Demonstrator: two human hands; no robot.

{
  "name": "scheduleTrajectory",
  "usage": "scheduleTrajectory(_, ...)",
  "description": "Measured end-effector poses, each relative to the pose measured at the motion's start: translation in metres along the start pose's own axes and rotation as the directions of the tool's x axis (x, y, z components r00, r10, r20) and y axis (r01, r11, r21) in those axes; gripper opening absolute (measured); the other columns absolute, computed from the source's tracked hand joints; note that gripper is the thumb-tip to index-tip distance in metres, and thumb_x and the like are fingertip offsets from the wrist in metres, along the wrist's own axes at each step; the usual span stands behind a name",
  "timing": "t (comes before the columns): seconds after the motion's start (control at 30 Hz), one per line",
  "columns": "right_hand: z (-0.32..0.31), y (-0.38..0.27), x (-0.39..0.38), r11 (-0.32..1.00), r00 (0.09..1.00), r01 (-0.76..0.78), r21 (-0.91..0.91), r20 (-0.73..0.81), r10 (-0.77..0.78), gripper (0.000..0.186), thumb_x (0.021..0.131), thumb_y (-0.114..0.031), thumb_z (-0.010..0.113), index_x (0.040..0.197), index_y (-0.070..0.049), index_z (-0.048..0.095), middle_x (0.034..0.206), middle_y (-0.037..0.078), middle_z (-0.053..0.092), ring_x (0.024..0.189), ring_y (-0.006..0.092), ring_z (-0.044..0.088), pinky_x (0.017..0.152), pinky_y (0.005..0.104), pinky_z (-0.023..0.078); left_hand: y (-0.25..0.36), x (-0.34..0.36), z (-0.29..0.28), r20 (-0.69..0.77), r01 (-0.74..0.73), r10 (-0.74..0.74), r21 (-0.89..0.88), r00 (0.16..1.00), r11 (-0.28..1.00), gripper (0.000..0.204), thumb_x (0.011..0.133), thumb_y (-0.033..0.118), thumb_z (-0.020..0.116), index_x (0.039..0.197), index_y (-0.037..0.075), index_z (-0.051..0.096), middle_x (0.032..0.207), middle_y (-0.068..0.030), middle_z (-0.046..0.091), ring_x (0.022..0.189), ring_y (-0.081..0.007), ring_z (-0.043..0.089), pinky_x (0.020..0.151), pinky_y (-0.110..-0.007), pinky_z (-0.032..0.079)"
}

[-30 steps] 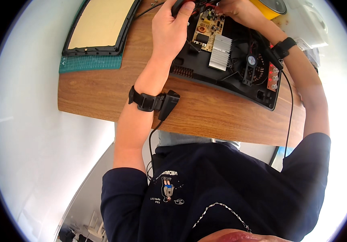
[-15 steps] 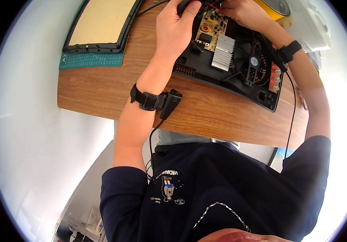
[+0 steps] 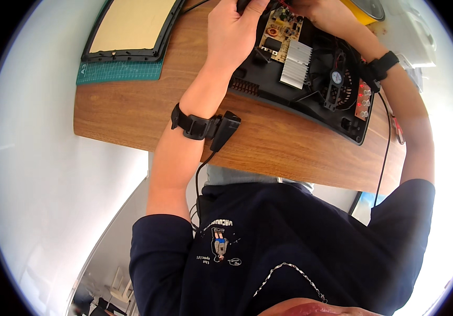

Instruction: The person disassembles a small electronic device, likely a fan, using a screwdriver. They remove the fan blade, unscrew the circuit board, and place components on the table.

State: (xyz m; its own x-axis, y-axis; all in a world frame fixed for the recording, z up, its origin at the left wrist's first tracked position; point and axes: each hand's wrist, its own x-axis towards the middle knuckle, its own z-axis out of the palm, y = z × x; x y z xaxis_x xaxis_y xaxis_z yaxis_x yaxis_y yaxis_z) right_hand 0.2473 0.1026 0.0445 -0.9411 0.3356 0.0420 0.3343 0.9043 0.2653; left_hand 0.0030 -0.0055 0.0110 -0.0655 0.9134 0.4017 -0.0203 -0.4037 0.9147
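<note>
At the top edge, my left hand (image 3: 232, 32) is closed round a black object (image 3: 243, 5), most of which lies outside the picture. My right hand (image 3: 327, 17) is beside the far end of the circuit board (image 3: 284, 29), close to thin red wires. Its fingers are bent together, and whatever they hold is hidden or cut off. Below both hands lies an opened black plastic housing (image 3: 289, 102). It carries the board, a finned silver heat sink (image 3: 296, 64), a black cooling fan (image 3: 337, 79) and a small panel with lit red lights (image 3: 364, 100).
On the left, a black-framed panel with a cream face (image 3: 134, 26) rests on a green cutting mat (image 3: 116, 73). A yellow container (image 3: 366, 9) and a white appliance (image 3: 416, 37) stand at the far right. Red-handled scissors (image 3: 398, 129) lie on the wooden table (image 3: 184, 95) by my right forearm.
The view has shifted slightly, so the housing appears a little farther right and the mat higher. Both hands stay at the board's far end, slightly nearer the top edge.
</note>
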Motion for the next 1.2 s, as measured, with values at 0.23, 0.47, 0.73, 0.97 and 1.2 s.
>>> scheduleTrajectory(0.23,-0.012,-0.004,0.003,0.998,1.000,0.001,-0.070,0.002,0.000,0.025,0.083,-0.015,0.060,0.101,-0.009,0.077,0.098,0.007,0.073,0.082,0.0255,0.072,0.068,0.0377,0.058,-0.004,0.000,-0.001,-0.014,-0.013,0.012,-0.035,1.000,0.999,0.033,0.106,0.029,0.063,0.121,-0.001,0.065,0.103,-0.0050,0.069,0.092,-0.0137,0.062,0.080,-0.028,0.051)
scheduleTrajectory(0.47,-0.025,-0.006,0.000,0.996,0.996,-0.092,-0.006,-0.001,0.092,0.019,0.083,-0.014,0.064,0.096,-0.006,0.075,0.094,0.010,0.072,0.081,0.0298,0.071,0.070,0.0404,0.057,-0.004,0.000,-0.001,-0.017,-0.032,0.032,0.003,0.999,0.999,0.035,0.107,0.030,0.062,0.121,-0.001,0.065,0.103,-0.0068,0.070,0.094,-0.0158,0.064,0.084,-0.030,0.051)
scheduleTrajectory(0.73,-0.067,-0.040,-0.005,0.864,0.884,-0.397,0.309,-0.125,0.451,0.015,0.084,-0.010,0.073,0.094,0.000,0.075,0.093,0.016,0.070,0.085,0.0360,0.069,0.077,0.0443,0.056,-0.006,-0.001,0.001,-0.037,-0.051,0.051,0.018,0.998,0.999,0.036,0.106,0.032,0.063,0.120,-0.002,0.065,0.102,-0.0100,0.071,0.094,-0.0196,0.066,0.086,-0.032,0.051)
scheduleTrajectory(0.97,-0.081,-0.061,-0.021,0.770,0.800,-0.485,0.414,-0.147,0.582,0.011,0.084,-0.008,0.075,0.091,0.000,0.075,0.092,0.015,0.069,0.085,0.0347,0.069,0.074,0.0424,0.057,0.001,-0.006,0.002,-0.075,-0.052,0.065,0.156,0.995,0.986,0.039,0.105,0.034,0.064,0.119,-0.003,0.065,0.102,-0.0110,0.072,0.095,-0.0203,0.067,0.086,-0.032,0.051)
scheduleTrajectory(1.2,-0.086,-0.075,-0.029,0.766,0.751,-0.446,0.462,-0.273,0.602,0.012,0.085,-0.009,0.077,0.092,0.000,0.074,0.091,0.014,0.069,0.084,0.0337,0.069,0.073,0.0415,0.056,-0.013,-0.008,-0.003,-0.121,-0.185,0.215,0.217,0.969,0.959,0.040,0.101,0.037,0.071,0.119,0.001,0.069,0.104,-0.0035,0.074,0.095,-0.0106,0.063,0.089,-0.026,0.049)
